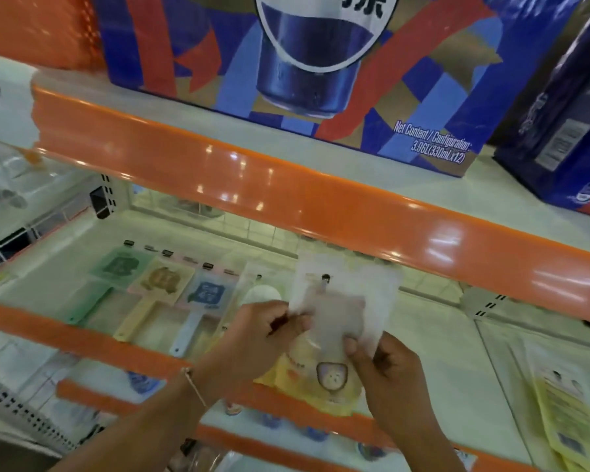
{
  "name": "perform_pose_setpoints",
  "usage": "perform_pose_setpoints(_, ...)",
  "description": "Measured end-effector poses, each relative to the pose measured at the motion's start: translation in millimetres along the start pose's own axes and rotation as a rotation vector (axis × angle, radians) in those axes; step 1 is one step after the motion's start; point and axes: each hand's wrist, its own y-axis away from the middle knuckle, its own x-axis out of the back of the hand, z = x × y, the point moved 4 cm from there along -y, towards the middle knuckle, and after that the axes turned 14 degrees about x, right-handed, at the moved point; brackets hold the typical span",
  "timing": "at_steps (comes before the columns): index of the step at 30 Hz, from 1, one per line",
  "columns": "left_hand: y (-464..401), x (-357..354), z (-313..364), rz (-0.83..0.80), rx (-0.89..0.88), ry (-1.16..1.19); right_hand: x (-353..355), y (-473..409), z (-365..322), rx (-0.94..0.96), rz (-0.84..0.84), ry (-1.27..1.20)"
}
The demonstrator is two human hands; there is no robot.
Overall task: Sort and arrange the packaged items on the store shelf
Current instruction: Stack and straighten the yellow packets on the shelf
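Both hands hold one clear plastic packet (pixel 344 301) above the middle shelf (pixel 433 356); it is blurred and shows a pale pinkish item inside. My left hand (pixel 263 338) pinches its left edge. My right hand (pixel 385 366) pinches its lower right corner. Under the packet lies a yellow packet with a small round-faced figure (pixel 324 379). To the left, three packaged flat paddle-shaped items lie side by side: green (pixel 116 270), yellow-tan (pixel 160 284) and blue (pixel 208 294). A white one (pixel 263 294) lies partly behind my left hand.
The orange-edged upper shelf (pixel 286 192) overhangs the work area and carries a large blue drinks carton (pixel 304 69) and a darker carton (pixel 566 131). Yellow packets (pixel 566 410) lie at the right of the middle shelf. Lower shelves with small items show below.
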Motion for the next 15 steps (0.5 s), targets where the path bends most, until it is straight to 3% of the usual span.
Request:
perform_pose_setpoints(7,-3,-1,-8,-0.353,0.315,0.274,-8,4,0,-0.386,0.022,-0.505)
perform_pose_setpoints(9,-2,-5,-18,-0.428,0.392,0.352,-11,6,2,-0.466,0.028,-0.528)
perform_pose_setpoints(15,3,-20,-45,-0.33,0.596,0.281,-17,15,22,-0.584,-0.023,-0.455)
